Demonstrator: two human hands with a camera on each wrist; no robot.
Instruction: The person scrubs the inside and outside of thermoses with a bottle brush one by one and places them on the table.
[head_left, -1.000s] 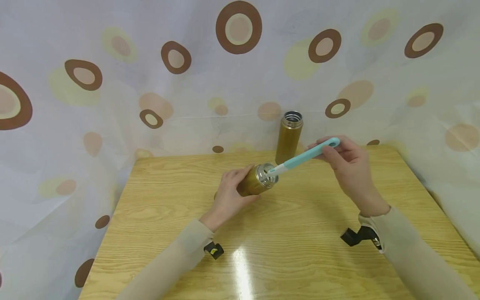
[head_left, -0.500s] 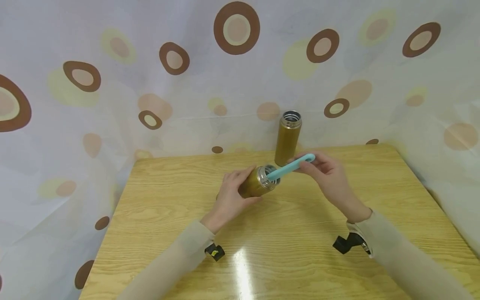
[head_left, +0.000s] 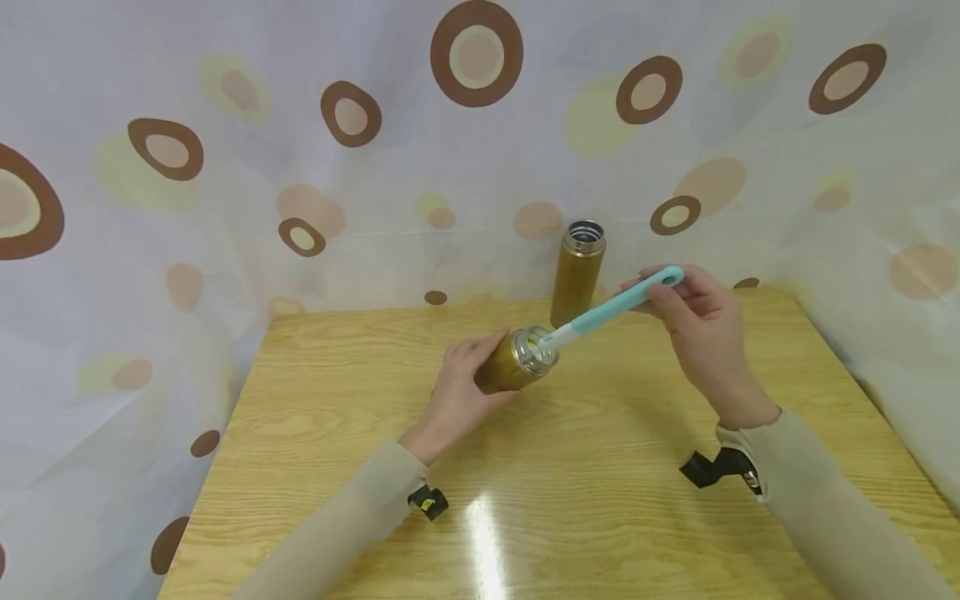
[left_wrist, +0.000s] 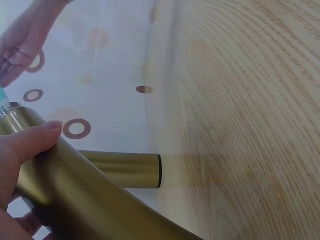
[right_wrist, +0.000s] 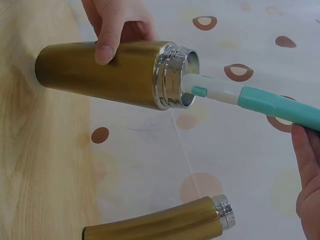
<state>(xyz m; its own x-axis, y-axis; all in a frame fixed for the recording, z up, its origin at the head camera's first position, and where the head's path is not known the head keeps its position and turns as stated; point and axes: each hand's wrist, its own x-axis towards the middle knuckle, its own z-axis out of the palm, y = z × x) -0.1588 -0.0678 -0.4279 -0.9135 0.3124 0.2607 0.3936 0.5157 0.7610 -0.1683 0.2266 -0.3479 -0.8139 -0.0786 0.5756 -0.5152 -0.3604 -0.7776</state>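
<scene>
My left hand (head_left: 457,387) grips a gold thermos flask (head_left: 501,367) round its body, tilted, with its steel mouth (right_wrist: 175,77) facing my right hand. Between thumb and fingers my right hand (head_left: 703,329) holds a bottle brush (head_left: 615,308) by the far end of its teal handle. The handle's white section (right_wrist: 223,90) enters the flask mouth; the brush head is hidden inside. In the left wrist view my left thumb (left_wrist: 37,140) lies along the flask's side. The flask's base end rests at the table in the right wrist view.
A second gold flask (head_left: 576,287), without a lid, stands upright at the table's back edge, behind the held one. The wooden table (head_left: 337,450) meets a patterned sheet (head_left: 390,192) at the back. Each wrist carries a black camera mount (head_left: 701,469).
Half a second ago my right hand had pushed the brush deeper into the flask; now it has drawn it back up and right, showing the white section again. My left hand stays put.
</scene>
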